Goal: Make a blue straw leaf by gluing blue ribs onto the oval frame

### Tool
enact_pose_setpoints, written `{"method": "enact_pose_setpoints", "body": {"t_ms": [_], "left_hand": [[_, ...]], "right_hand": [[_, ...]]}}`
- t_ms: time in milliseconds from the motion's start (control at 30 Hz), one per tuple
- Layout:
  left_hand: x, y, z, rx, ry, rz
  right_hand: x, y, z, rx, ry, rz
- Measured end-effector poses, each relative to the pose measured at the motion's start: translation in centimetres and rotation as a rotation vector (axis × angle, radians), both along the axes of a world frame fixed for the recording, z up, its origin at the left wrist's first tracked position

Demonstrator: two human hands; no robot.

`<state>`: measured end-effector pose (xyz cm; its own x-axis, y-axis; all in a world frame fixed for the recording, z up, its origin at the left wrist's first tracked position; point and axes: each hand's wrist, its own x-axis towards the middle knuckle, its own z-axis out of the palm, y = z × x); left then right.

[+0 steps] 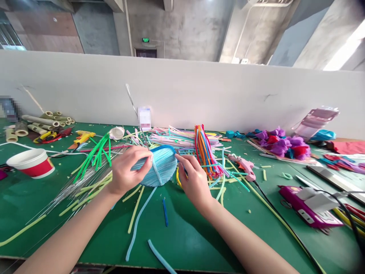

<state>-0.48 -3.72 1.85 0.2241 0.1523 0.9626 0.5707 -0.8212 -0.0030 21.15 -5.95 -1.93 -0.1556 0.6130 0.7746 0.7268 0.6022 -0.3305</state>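
Note:
A round disc covered in light-blue pipe cleaners (164,169) is held up above the table between my hands. A darker blue pipe cleaner (164,148) runs along its top rim. My left hand (129,167) is closed in a pinch at the disc's upper left edge. On the upper right edge, the thumb and forefinger of my right hand (194,180) close on the rim, by the end of the darker blue strip. One light-blue pipe cleaner (138,220) trails down from the disc to the table. A short dark-blue piece (165,213) lies below it.
Bundled coloured pipe cleaners (203,152) stand behind my right hand. Green stems (98,154) and thin wires (65,196) lie left, near a paper cup (31,163) and yellow glue gun (83,137). Rightward are a pink glue gun (245,165) and purple power strip (305,209).

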Motion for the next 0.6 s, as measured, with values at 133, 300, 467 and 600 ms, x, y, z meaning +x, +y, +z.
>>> {"method": "enact_pose_setpoints", "body": {"t_ms": [133,300,467,600], "left_hand": [[-0.06,-0.02,-0.14,0.055,0.029,0.0],[0.04,-0.29,-0.03,0.075,0.055,-0.002],[0.11,-0.35,-0.18,0.064,0.055,0.008],[0.09,-0.28,-0.23,0.06,0.051,0.019]], "right_hand": [[0.02,0.08,-0.18,0.006,0.005,-0.002],[0.03,0.2,-0.29,0.018,0.001,-0.016],[0.1,0.08,-0.25,0.009,0.002,-0.019],[0.1,0.06,-0.24,0.009,0.0,-0.016]]}}
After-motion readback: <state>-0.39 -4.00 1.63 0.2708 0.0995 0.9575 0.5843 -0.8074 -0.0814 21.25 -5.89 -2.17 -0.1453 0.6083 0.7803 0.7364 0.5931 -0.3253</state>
